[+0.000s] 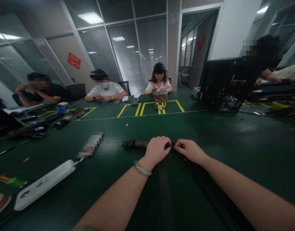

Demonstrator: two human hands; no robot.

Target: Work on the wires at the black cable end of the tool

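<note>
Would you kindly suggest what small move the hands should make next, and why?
Perhaps the right hand should gently test whether the small dark part is joined to the dark cylindrical tool: its fingertips pinch that part near the tool's end, the left hand holds the tool, and the join is too small to make out.
</note>
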